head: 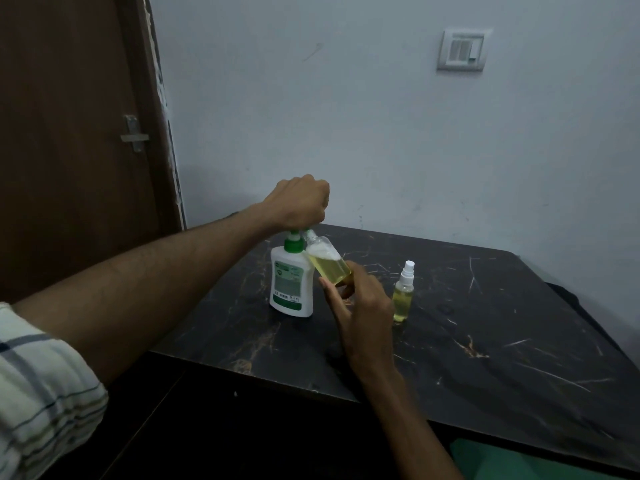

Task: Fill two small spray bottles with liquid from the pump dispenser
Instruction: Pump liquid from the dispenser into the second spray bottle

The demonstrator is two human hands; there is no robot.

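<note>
Open spray bottle point(327, 262) is being held tilted, neck up against the nozzle of the pump dispenser point(291, 277), base angled down toward the person. Yellow liquid is sitting in its lower part with a pale foamy band above; roughly half full by the look of it. Its cap is not in view.

Right hand point(360, 306) is gripping the bottle's base, fingers and thumb curled round the lower end. Left hand point(299, 201) is sitting fisted on top of the pump head, fingers curled down over it, apparently pressing; the head itself is hidden under the hand.

The dispenser is standing upright on the dark marbled table point(485, 341), toward the back-left part. Second spray bottle point(403, 296) is standing upright, well to the right of the dispenser, white sprayer fitted, yellow liquid nearly to the shoulder. Judging this one done, so the task is likely past halfway.

Step in hand: pumping into the tilted bottle. To do it well:
- keep the neck mouth right under the nozzle tip; the opening is narrow, so any drift is going to send liquid down the outside
- press slow, full strokes, letting foam settle
- stop short of the neck, leaving room for the sprayer tube

Brown door point(69, 133) and wall switch point(462, 50) behind.
</note>
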